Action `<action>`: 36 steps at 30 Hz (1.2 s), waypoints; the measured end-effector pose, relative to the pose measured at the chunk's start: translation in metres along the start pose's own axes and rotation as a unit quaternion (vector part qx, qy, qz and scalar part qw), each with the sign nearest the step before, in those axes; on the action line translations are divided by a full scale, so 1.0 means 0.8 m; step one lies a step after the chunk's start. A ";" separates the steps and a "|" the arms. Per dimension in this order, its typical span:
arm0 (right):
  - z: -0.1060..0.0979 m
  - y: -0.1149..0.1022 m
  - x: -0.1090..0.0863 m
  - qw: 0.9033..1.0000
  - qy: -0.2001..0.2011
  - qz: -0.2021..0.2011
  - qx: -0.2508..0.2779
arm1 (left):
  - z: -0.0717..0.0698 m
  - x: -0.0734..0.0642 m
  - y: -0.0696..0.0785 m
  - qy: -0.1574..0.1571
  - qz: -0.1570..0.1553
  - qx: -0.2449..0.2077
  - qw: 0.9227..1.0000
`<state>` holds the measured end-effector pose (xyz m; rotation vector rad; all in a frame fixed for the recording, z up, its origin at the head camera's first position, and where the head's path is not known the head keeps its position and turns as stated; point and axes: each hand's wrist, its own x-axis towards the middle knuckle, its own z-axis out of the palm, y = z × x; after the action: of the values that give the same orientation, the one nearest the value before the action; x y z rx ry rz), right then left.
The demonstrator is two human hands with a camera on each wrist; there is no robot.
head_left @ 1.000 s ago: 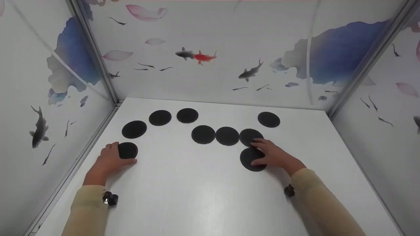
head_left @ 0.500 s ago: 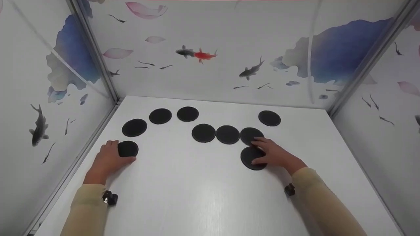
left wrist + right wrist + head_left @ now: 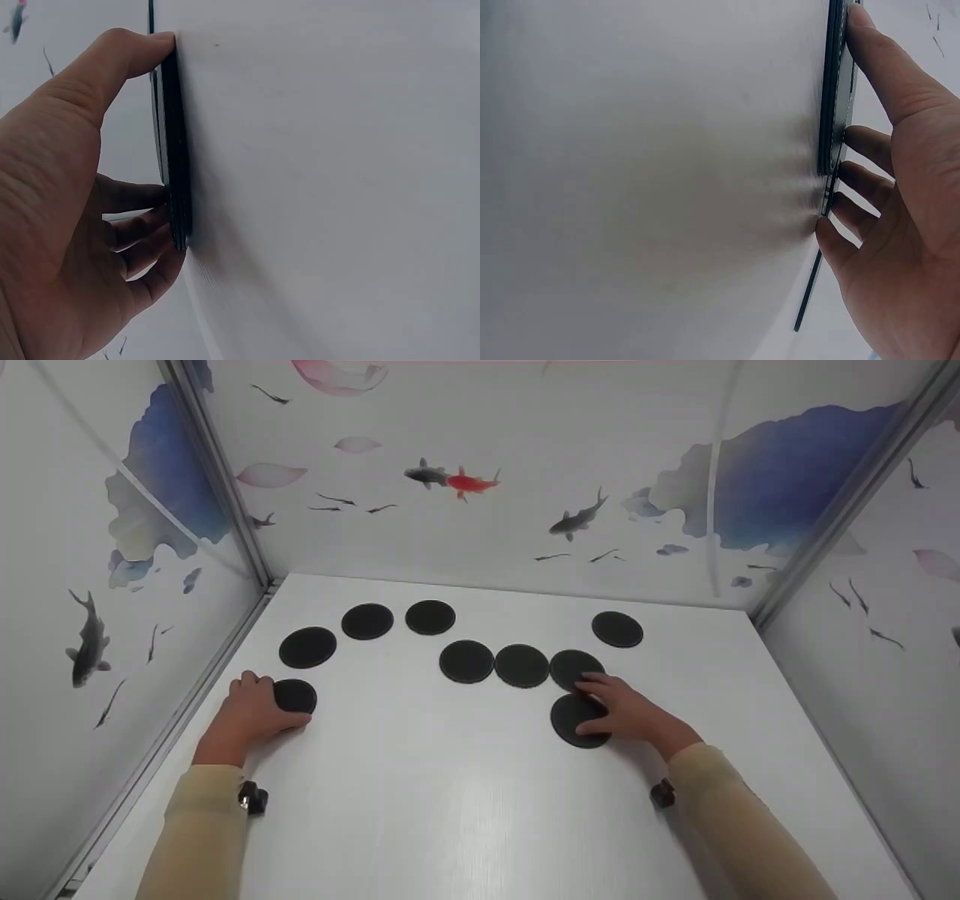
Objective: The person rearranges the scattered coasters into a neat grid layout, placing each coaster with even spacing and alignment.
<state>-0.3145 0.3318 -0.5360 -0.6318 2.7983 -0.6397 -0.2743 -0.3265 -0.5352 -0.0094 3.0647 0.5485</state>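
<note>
In the head view, my left hand (image 3: 251,711) grips a black round coaster (image 3: 297,697) at the table's left side, covering its left part. The left wrist view shows thumb and fingers at opposite parts of that coaster's rim (image 3: 174,150), which lies close to the tabletop. My right hand (image 3: 630,711) rests over another black coaster (image 3: 571,718). Its thumb lies on that coaster, while its fingertips reach the edge of the coaster just behind (image 3: 574,666). In the right wrist view, the right fingers (image 3: 862,184) are spread along the coasters' edges.
Two more coasters (image 3: 466,661) (image 3: 522,666) continue the row leftward from the right hand. Others lie behind the left hand (image 3: 307,647) and along the back (image 3: 367,621). One coaster (image 3: 617,629) sits apart at the back right. Printed panels (image 3: 480,532) enclose the white table (image 3: 450,802).
My left hand has shifted slightly forward around its coaster, covering a bit more of it. The right hand stays in place. The head view has tilted slightly.
</note>
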 end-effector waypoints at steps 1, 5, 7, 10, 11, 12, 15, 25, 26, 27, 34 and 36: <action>0.000 0.000 0.000 1.000 0.000 0.002 0.000 | 0.000 0.000 0.000 0.001 0.000 0.000 1.000; 0.003 0.002 0.000 1.000 0.001 0.005 0.000 | 0.001 0.000 0.000 0.006 0.001 0.001 1.000; 0.003 0.002 0.000 1.000 0.000 0.004 0.000 | 0.002 0.000 -0.001 0.007 0.001 0.001 1.000; 0.003 0.002 -0.001 1.000 0.000 0.004 0.004 | 0.002 0.000 -0.001 0.006 0.004 0.000 1.000; 0.002 0.001 -0.002 1.000 0.000 0.003 0.004 | 0.002 0.000 -0.001 0.005 0.005 -0.001 1.000; 0.002 0.001 -0.002 1.000 0.001 0.001 0.005 | 0.002 0.000 -0.001 0.004 0.005 -0.003 1.000; 0.002 0.001 -0.003 1.000 0.002 -0.001 0.008 | 0.001 0.000 -0.002 -0.001 0.009 -0.005 1.000; 0.003 0.000 -0.001 1.000 0.002 0.010 0.001 | -0.003 0.003 0.020 0.012 0.044 -0.020 0.999; 0.003 0.000 -0.002 1.000 0.002 0.008 0.001 | -0.003 0.002 0.024 0.011 0.046 -0.023 0.999; 0.004 0.000 -0.002 1.000 0.002 0.007 0.001 | -0.003 0.002 0.028 0.009 0.048 -0.028 0.998; 0.004 0.002 -0.001 1.000 0.003 0.001 -0.004 | 0.001 0.010 0.061 0.007 0.082 -0.042 0.996; 0.002 0.002 -0.001 1.000 0.007 0.001 -0.003 | 0.002 0.013 0.072 0.009 0.096 -0.041 0.995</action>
<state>-0.3137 0.3330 -0.5384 -0.6278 2.8136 -0.6374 -0.2854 -0.2722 -0.5170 0.2818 3.0772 0.6880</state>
